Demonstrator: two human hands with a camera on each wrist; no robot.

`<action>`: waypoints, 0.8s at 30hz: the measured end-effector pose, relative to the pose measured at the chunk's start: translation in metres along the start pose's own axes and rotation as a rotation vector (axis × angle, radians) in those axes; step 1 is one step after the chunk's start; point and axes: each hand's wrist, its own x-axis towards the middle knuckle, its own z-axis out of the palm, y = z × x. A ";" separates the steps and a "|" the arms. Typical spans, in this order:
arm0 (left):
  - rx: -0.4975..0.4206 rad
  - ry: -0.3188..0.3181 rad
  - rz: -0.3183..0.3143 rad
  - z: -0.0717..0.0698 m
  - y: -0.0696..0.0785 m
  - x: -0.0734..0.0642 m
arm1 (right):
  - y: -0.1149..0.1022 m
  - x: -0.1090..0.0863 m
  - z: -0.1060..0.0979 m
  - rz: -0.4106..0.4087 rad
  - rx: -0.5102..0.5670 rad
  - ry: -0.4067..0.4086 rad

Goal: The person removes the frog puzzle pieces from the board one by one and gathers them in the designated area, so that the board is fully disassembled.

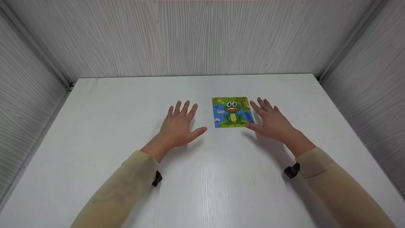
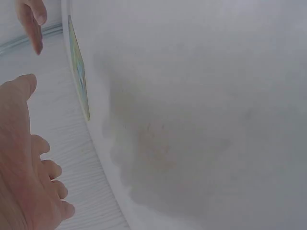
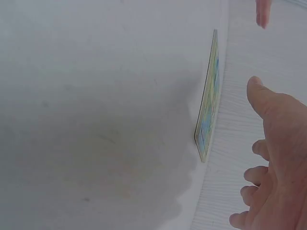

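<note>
A square frog picture board (image 1: 233, 117), green and blue, lies flat on the white table. To its left my left hand (image 1: 178, 128) hovers above the tabletop, fingers spread, holding nothing. My right hand (image 1: 272, 122) is at the board's right side, and in the head view its thumb overlaps the lower right corner. The right wrist view shows the board (image 3: 209, 103) edge-on, with the right hand (image 3: 285, 153) raised apart from it. In the left wrist view, the left hand (image 2: 29, 167) is likewise off the table, and the board (image 2: 78, 69) lies beyond it.
The white table (image 1: 202, 190) extends around both hands. A pale wood-grain panel (image 1: 196, 38) stands along its back edge, with similar side panels (image 1: 373, 79) at left and right. Dark wrist devices (image 1: 291, 171) show beneath both sleeves.
</note>
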 end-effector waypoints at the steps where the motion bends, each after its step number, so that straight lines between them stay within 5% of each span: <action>1: -0.006 -0.006 0.007 0.001 0.002 0.005 | 0.002 0.002 0.000 0.001 0.003 -0.007; 10: -0.031 -0.074 0.079 0.019 0.021 0.042 | 0.011 0.019 0.008 0.020 0.054 -0.073; 24: -0.090 -0.153 0.146 0.029 0.040 0.065 | 0.018 0.026 0.019 0.011 0.066 -0.151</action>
